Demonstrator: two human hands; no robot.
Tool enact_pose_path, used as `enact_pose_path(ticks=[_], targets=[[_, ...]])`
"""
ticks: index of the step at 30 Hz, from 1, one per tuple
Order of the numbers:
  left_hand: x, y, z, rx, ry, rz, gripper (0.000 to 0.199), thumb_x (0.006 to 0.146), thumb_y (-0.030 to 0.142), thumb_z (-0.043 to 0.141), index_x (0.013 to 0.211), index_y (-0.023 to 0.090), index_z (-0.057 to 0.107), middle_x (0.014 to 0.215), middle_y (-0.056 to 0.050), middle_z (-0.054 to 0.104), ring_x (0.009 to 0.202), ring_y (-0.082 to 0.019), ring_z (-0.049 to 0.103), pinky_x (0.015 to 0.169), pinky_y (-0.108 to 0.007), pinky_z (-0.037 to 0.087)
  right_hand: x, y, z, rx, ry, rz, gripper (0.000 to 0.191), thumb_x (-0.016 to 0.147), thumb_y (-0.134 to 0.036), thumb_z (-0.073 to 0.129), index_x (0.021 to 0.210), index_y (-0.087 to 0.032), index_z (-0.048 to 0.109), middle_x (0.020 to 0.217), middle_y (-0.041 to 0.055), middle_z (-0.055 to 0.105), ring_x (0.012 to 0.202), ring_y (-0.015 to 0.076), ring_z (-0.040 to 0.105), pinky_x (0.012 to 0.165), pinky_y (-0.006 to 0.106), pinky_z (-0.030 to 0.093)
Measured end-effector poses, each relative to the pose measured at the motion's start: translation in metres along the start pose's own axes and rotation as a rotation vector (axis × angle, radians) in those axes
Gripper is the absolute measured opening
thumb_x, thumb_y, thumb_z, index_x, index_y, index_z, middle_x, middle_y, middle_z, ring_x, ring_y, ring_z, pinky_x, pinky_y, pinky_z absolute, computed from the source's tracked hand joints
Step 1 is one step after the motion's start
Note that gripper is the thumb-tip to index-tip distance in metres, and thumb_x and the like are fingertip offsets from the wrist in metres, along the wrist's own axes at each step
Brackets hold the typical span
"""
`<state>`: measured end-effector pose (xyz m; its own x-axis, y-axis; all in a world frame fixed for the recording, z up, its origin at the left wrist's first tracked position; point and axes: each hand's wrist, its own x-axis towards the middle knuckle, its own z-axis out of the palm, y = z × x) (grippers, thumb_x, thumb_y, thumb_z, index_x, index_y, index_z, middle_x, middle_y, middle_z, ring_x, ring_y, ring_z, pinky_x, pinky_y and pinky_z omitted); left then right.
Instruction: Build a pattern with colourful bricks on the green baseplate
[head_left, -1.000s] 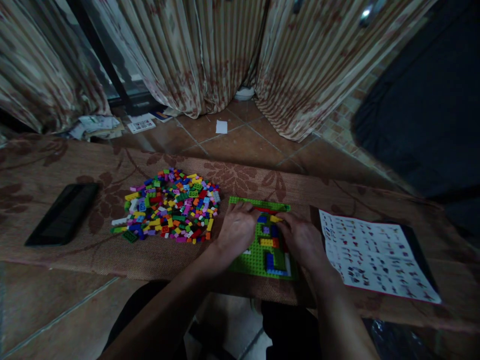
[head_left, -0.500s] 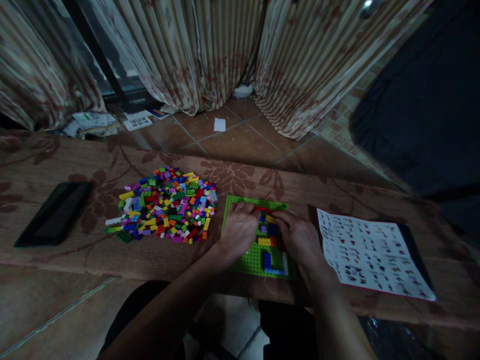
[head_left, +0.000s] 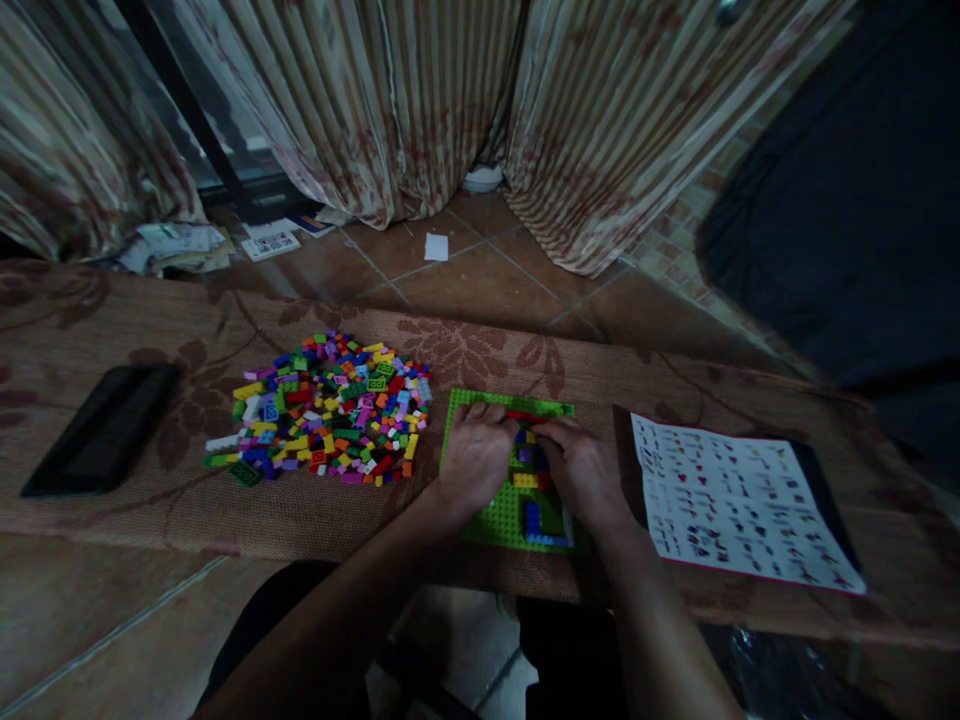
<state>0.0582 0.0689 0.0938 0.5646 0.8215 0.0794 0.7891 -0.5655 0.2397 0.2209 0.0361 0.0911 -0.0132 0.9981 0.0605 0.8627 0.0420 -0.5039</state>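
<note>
At the left end of the brown woven cloth with dark leaf pattern (head_left: pixel 322 520) lies a black, flat, rectangular device (head_left: pixel 101 430). To the right of it there is a wide heap of small plastic bricks in many colours (head_left: pixel 330 425), well apart from both hands.

Next comes the green, studded, rectangular plastic baseplate (head_left: pixel 499 525), which lies flat on the cloth. The left hand (head_left: pixel 480 455) rests over its upper left part, with the back of the hand upward. Its fingers are bent and close together, and their tips point to the far edge of the plate; I cannot tell if they have hold of a brick.

In the middle of the plate, between the two hands, are a purple brick (head_left: pixel 524 455), a yellow brick (head_left: pixel 524 480) and, nearer to the person, blue bricks (head_left: pixel 533 520) set in a corner shape. A long red brick (head_left: pixel 519 414) lies near the far edge, just beyond the fingers.

The right hand (head_left: pixel 587 468) covers the upper right part of the plate. Its fingers are curled, with the tips near the left hand; whether they pinch something, I cannot tell.

Farther right lies a white sheet with small printed pictures (head_left: pixel 742 500).
</note>
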Motion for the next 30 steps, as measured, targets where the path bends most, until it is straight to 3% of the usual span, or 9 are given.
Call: enact_pose_path(ticks=[23,30], targets=[[-0.0022,0.0001,-0.0008,-0.020,-0.016,-0.013,0.024,0.092,0.018,0.042,0.098,0.020,0.065,0.098,-0.006,0.063,0.095,-0.023,0.054,0.084,-0.039,0.042,-0.0021,0.0021,0.0024,0.028,0.058,-0.019,0.024,0.091,-0.021,0.049,0.092,-0.023,0.073,0.098,0.0043,0.070,0.090,0.0189,0.064,0.082,0.031,0.047],[-0.0040,0.0009,-0.0019,-0.020,0.014,-0.026,0.021,0.091,0.018,0.045,0.098,0.019,0.065,0.099,-0.006,0.063,0.097,-0.022,0.054,0.089,-0.037,0.042,-0.0032,-0.0003,-0.0033,0.073,0.158,-0.044,0.025,0.090,-0.023,0.048,0.095,-0.021,0.073,0.098,0.0055,0.070,0.090,0.0190,0.065,0.083,0.031,0.049]])
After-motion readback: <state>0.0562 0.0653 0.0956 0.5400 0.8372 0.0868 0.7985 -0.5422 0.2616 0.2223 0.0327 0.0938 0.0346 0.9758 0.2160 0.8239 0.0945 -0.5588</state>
